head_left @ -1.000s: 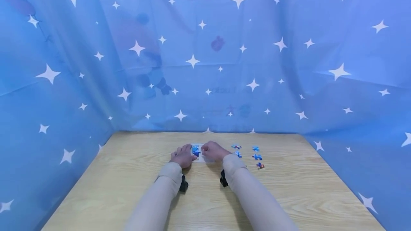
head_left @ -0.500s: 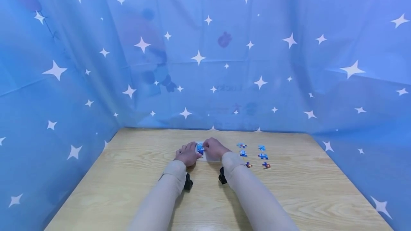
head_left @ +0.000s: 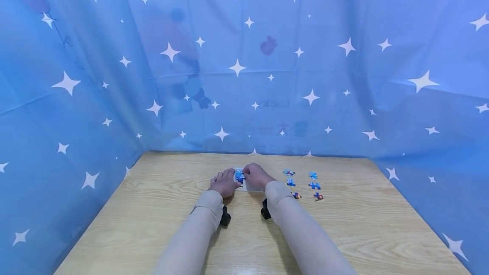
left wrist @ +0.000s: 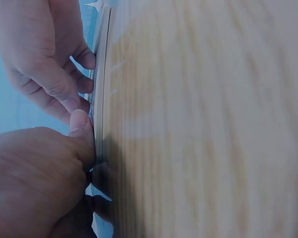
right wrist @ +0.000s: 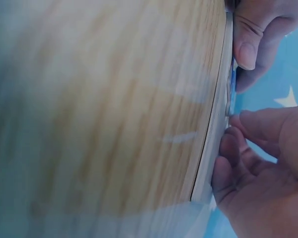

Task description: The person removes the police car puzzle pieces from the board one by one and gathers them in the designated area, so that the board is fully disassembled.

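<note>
A small white puzzle board (head_left: 251,189) lies on the table, with blue puzzle pieces (head_left: 239,176) joined on its left part. My left hand (head_left: 223,184) rests at the board's left side, fingers spread and thumb lying on the pieces near the front edge. From the right, my right hand (head_left: 257,176) reaches over the board, its thumb and index fingertips together at the right edge of the joined pieces. They pinch a puzzle piece, mostly hidden by the fingers. Both wrist views show the board edge-on, with the left thumb (left wrist: 80,124) pressing on top.
Several loose puzzle pieces (head_left: 314,186) lie in two columns to the right of the board, close to my right forearm. The wooden table (head_left: 160,207) reaches back to a blue starred curtain (head_left: 244,109), which also hangs at both sides.
The head view has shifted slightly, so everything appears a little further right. My right fingertips stay at the same part of the board, and my left hand keeps its place beside it.
</note>
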`<state>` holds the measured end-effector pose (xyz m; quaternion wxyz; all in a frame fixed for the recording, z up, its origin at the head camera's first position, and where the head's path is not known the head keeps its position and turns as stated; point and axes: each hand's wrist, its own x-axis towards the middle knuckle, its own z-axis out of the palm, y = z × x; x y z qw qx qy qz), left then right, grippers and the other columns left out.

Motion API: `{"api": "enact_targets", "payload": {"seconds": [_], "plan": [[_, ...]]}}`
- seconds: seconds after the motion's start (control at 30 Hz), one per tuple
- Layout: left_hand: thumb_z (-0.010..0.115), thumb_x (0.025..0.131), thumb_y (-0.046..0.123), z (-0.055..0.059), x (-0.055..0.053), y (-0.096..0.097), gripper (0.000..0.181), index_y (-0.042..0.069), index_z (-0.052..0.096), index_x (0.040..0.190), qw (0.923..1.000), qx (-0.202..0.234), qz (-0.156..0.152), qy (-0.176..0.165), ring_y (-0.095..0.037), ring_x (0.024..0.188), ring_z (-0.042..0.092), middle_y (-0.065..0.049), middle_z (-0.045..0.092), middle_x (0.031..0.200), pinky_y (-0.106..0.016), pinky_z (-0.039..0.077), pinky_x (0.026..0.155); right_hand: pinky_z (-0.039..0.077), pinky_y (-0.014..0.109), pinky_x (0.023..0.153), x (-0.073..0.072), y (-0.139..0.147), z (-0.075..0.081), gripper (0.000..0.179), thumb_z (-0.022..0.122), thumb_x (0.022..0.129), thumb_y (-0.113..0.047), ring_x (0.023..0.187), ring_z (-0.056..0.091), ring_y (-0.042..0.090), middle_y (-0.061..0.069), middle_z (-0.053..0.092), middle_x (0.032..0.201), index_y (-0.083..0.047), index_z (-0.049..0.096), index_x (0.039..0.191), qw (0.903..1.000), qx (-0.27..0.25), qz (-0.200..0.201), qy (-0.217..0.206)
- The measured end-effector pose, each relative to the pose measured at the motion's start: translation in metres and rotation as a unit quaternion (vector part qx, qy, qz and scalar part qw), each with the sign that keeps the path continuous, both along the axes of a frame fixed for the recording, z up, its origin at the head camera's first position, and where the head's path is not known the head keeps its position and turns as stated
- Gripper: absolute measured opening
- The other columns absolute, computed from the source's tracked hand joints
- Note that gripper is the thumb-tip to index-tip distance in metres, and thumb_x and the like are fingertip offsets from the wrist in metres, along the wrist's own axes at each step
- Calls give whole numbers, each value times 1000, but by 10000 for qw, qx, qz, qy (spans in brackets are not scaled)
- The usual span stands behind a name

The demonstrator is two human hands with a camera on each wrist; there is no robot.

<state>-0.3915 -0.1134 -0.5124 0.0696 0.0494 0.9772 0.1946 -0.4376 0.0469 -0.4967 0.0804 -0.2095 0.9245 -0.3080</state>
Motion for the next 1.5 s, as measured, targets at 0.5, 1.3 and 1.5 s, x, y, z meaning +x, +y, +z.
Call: {"api": "enact_targets", "payload": {"seconds": [0.5, 1.3, 1.5], "plan": [[45, 108, 42, 4, 4, -1, 64, 12, 26, 161, 10000, 35, 22, -60, -31, 142, 30, -6, 27, 165, -56, 23, 115, 52, 44, 93, 2, -8, 3, 14, 56, 102, -2, 103, 64, 27, 12, 68, 106, 0, 69, 106, 9994, -140, -290, 130], [44, 107, 47, -9, -9, -1, 65, 17, 25, 162, 9998, -124, 131, -72, -29, 140, 31, -2, 26, 165, -55, 24, 113, 53, 44, 92, -5, -19, 0, 28, 63, 98, 1, 100, 64, 26, 16, 69, 109, 4, 67, 126, 9984, -214, -501, 162], [45, 106, 49, -12, -11, -2, 66, 19, 25, 162, 9997, -165, 134, -79, -29, 141, 31, 0, 25, 165, -55, 25, 113, 53, 45, 94, -8, -19, -3, 28, 63, 98, 1, 106, 65, 29, 18, 70, 115, 5, 68, 126, 9977, -334, -589, 75]]}}
